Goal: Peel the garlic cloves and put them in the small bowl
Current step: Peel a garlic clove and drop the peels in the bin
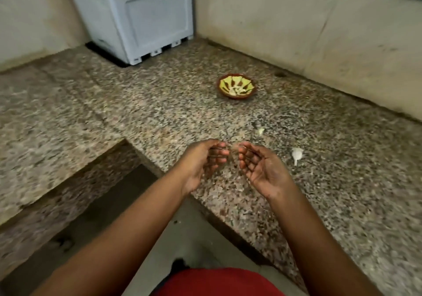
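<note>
Right hand (pixel 262 170): palm up, fingers loosely curled toward the left hand, nothing plainly held. Left hand (pixel 205 161): palm turned inward, fingers curled the same way, facing the right. Fingertips of the two are near each other but apart, over the near edge of the tabletop (pixel 159 104). Motion blur between the fingertips; a scrap of skin could be there, cannot tell.

Garlic piece (pixel 297 154): white, lying on the tabletop just to the right of the right hand, a little beyond its fingertips. It has a bulged body with a thin stalk; long axis runs roughly toward and away from the person, stalk end nearer the body. Looks unpeeled, though blur makes this uncertain. A smaller pale scrap (pixel 261 131) lies beyond the right hand, toward the bowl; clove or peel, cannot tell.

Small bowl (pixel 236 86): yellow-and-brown, well beyond both hands, slightly right of the gap between them. Pale peeled cloves (pixel 236 90) are in it.

Judgement: the next piece sits on the right-hand side, so the right hand is the nearer one and needs only a short sideways reach. The left hand would have to cross over. Grasping across the bulged body, rather than the stalk, looks surer.

A grey plastic crate (pixel 141 17) stands far off, beyond the left hand.
</note>
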